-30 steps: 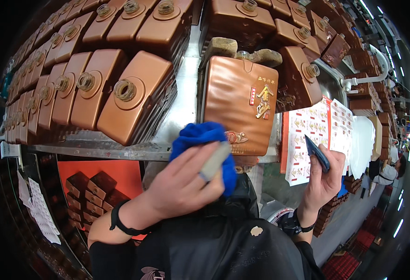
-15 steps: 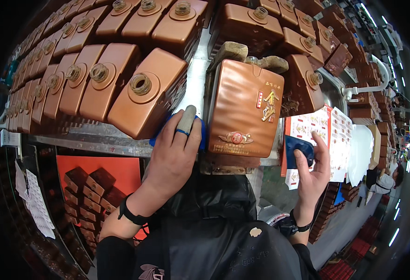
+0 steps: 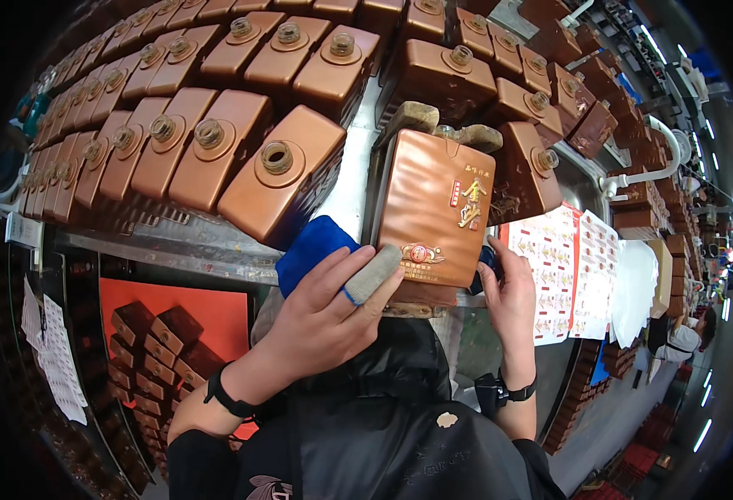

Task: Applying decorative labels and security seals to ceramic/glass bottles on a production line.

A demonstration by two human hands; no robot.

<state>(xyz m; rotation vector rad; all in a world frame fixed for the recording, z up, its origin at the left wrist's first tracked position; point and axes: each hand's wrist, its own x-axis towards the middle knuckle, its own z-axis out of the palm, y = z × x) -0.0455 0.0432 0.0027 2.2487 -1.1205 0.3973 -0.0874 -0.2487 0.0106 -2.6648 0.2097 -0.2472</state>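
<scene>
We see rows of brown bottles (image 3: 216, 150) at left; our left hand (image 3: 325, 304) grips a blue cloth (image 3: 312, 250) against the upright brown bottle (image 3: 437, 208) at centre, while our right hand (image 3: 508, 292) grasps its right side beside label sheets (image 3: 570, 275).

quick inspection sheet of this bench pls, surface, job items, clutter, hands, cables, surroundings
surface: metal bench edge carrying rows of brown bottles.
job's things: flat copper-brown bottle lying in a wooden jig; blue cloth beside it.
clutter: red-and-white label sheets to the right.
grippers: left hand, one finger in a grey cot, on the blue cloth and touching the bottle; right hand at the bottle's right edge.
cables: nothing seen.
surroundings: orange crate of dark boxes below; paper slips at left.
</scene>
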